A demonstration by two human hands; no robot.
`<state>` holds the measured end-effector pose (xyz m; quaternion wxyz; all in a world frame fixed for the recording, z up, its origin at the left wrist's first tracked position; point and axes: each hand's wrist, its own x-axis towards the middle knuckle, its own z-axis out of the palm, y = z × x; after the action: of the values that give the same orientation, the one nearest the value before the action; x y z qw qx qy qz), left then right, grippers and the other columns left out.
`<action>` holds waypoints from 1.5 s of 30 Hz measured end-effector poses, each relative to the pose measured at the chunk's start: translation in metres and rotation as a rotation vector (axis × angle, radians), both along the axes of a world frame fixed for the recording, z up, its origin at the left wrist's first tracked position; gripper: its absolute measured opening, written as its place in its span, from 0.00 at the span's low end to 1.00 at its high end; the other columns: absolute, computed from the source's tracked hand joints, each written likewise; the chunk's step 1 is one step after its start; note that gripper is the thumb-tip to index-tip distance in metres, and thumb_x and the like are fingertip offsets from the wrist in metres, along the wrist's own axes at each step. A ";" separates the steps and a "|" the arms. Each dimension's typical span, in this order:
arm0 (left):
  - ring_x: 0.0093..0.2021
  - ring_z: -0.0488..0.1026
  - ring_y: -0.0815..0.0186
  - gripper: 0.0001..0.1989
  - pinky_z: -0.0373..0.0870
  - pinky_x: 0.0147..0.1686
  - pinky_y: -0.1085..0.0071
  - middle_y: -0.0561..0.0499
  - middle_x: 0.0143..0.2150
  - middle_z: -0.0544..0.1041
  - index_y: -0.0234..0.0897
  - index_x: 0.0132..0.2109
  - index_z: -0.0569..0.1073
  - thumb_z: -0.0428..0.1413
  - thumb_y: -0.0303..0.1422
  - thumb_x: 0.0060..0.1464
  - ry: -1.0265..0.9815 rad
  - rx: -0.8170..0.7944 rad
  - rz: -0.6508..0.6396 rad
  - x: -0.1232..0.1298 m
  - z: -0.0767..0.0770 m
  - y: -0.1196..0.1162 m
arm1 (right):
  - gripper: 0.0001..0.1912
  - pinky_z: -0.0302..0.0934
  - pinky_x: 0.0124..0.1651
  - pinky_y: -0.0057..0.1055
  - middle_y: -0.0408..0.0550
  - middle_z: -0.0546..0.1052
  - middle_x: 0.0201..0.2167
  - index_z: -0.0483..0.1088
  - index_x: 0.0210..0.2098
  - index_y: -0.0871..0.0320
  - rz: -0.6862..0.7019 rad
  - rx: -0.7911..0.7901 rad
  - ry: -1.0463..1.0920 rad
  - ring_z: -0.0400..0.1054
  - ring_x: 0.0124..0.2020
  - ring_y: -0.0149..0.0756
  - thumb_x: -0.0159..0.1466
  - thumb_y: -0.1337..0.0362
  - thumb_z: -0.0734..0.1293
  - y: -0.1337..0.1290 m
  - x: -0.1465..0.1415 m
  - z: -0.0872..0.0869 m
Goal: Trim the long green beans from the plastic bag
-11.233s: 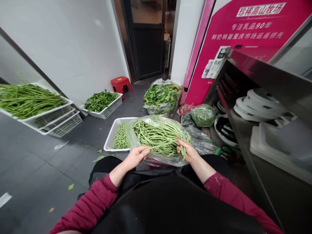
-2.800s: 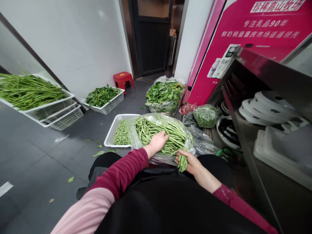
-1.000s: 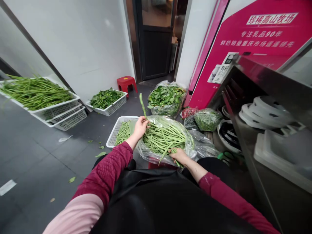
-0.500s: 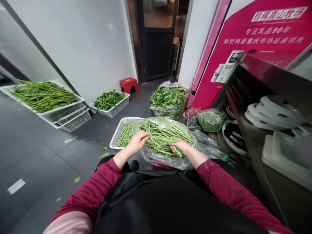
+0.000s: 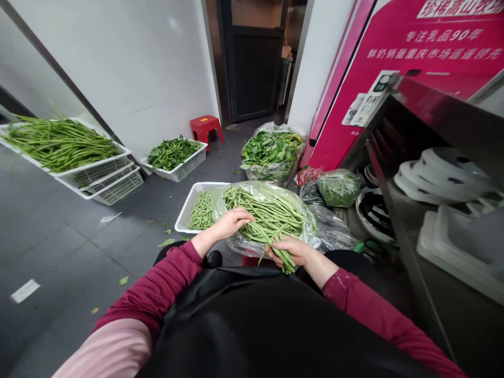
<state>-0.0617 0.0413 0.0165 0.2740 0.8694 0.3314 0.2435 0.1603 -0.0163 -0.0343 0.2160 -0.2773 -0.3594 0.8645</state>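
Observation:
A bundle of long green beans [image 5: 284, 257] is gripped in my right hand [image 5: 293, 250], its ends sticking out toward my lap. My left hand [image 5: 235, 221] pinches at the far ends of the same green beans, fingers closed over their tips. Just beyond both hands lies a clear plastic bag [image 5: 240, 242], spread wide and full of loose long green beans [image 5: 271, 207]. To the left of the bag, and partly under it, stands a white basket [image 5: 185, 210] holding short bean pieces [image 5: 202, 211].
White baskets of green stems [image 5: 63, 144] are stacked at far left. A basket of leafy greens [image 5: 173, 153], a red stool [image 5: 207, 128] and a bag of leaves [image 5: 271, 152] stand farther back. On the right, a metal shelf [image 5: 425, 294] holds white containers [image 5: 437, 176].
My right hand has drawn the bean bundle nearer my lap. My left hand has shifted right toward it and stays pinched. The view has tilted slightly.

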 end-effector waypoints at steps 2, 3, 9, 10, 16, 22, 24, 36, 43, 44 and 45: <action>0.39 0.67 0.69 0.13 0.63 0.41 0.72 0.47 0.37 0.70 0.35 0.40 0.72 0.46 0.34 0.54 0.030 0.047 0.027 -0.001 -0.001 0.002 | 0.11 0.54 0.18 0.24 0.41 0.68 0.21 0.65 0.28 0.62 -0.062 -0.019 0.015 0.60 0.15 0.25 0.51 0.61 0.67 -0.001 0.004 0.000; 0.39 0.67 0.69 0.13 0.63 0.42 0.72 0.47 0.38 0.71 0.35 0.41 0.72 0.47 0.35 0.54 0.062 0.070 0.044 -0.003 -0.001 0.005 | 0.10 0.52 0.17 0.23 0.39 0.66 0.19 0.63 0.26 0.62 -0.096 -0.033 0.018 0.58 0.14 0.24 0.52 0.61 0.66 -0.002 0.006 0.000; 0.33 0.68 0.68 0.16 0.62 0.36 0.74 0.50 0.31 0.72 0.36 0.34 0.72 0.45 0.40 0.53 0.264 -0.082 0.089 -0.029 0.006 0.019 | 0.10 0.50 0.17 0.23 0.37 0.62 0.16 0.64 0.28 0.60 -0.126 -0.027 0.004 0.54 0.12 0.22 0.53 0.59 0.65 -0.007 0.019 0.000; 0.33 0.67 0.69 0.15 0.62 0.36 0.75 0.51 0.31 0.72 0.35 0.33 0.72 0.45 0.40 0.53 0.251 -0.108 0.070 -0.032 0.008 0.020 | 0.11 0.50 0.17 0.23 0.37 0.62 0.17 0.64 0.30 0.60 -0.123 -0.017 0.006 0.54 0.12 0.23 0.53 0.59 0.64 -0.008 0.020 0.000; 0.28 0.63 0.71 0.16 0.59 0.30 0.76 0.54 0.26 0.68 0.33 0.30 0.69 0.45 0.41 0.52 0.144 -0.176 0.163 -0.029 0.018 0.018 | 0.09 0.52 0.17 0.24 0.38 0.63 0.16 0.63 0.25 0.60 -0.216 0.045 -0.064 0.56 0.13 0.24 0.53 0.59 0.64 -0.010 0.019 0.005; 0.21 0.56 0.74 0.16 0.53 0.24 0.77 0.57 0.19 0.60 0.33 0.23 0.64 0.47 0.41 0.51 0.189 -0.203 0.169 -0.008 0.025 -0.010 | 0.10 0.52 0.16 0.23 0.38 0.63 0.13 0.60 0.22 0.59 -0.642 -0.025 -0.200 0.56 0.12 0.24 0.53 0.61 0.64 0.006 0.016 -0.003; 0.21 0.55 0.74 0.16 0.52 0.24 0.77 0.57 0.19 0.59 0.33 0.23 0.64 0.46 0.40 0.52 0.163 -0.161 0.123 0.004 0.031 -0.026 | 0.09 0.53 0.16 0.23 0.38 0.62 0.12 0.60 0.21 0.59 -0.812 -0.084 -0.255 0.56 0.12 0.24 0.54 0.62 0.63 0.014 0.018 -0.010; 0.17 0.49 0.78 0.20 0.46 0.17 0.79 0.59 0.16 0.54 0.33 0.21 0.61 0.51 0.47 0.44 -0.014 -0.593 0.074 0.020 0.026 -0.015 | 0.16 0.58 0.20 0.26 0.40 0.67 0.18 0.64 0.30 0.59 -0.089 -0.144 0.060 0.64 0.17 0.29 0.52 0.52 0.65 -0.009 0.007 0.004; 0.13 0.46 0.78 0.21 0.42 0.13 0.78 0.61 0.14 0.52 0.36 0.22 0.58 0.53 0.49 0.41 -0.068 -0.857 0.135 0.016 0.008 -0.010 | 0.12 0.55 0.19 0.25 0.39 0.65 0.17 0.64 0.26 0.61 -0.074 -0.035 0.102 0.61 0.16 0.27 0.50 0.60 0.68 -0.016 0.012 0.007; 0.13 0.46 0.78 0.20 0.42 0.13 0.78 0.61 0.15 0.52 0.36 0.22 0.58 0.51 0.49 0.43 -0.099 -0.891 0.133 0.016 0.007 -0.011 | 0.10 0.54 0.18 0.25 0.39 0.64 0.16 0.63 0.24 0.61 -0.116 -0.031 0.082 0.60 0.15 0.26 0.51 0.62 0.67 -0.016 0.012 0.007; 0.13 0.46 0.77 0.20 0.43 0.13 0.78 0.61 0.15 0.52 0.36 0.23 0.59 0.49 0.49 0.45 -0.128 -0.913 0.131 0.018 0.007 -0.013 | 0.09 0.54 0.18 0.24 0.38 0.64 0.15 0.63 0.23 0.61 -0.184 -0.038 0.061 0.59 0.15 0.26 0.51 0.63 0.67 -0.015 0.012 0.006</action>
<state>-0.0441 0.0285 0.0234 0.6326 0.6203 0.4414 0.1425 0.1719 -0.0314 -0.0288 0.2999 -0.2867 -0.3091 0.8558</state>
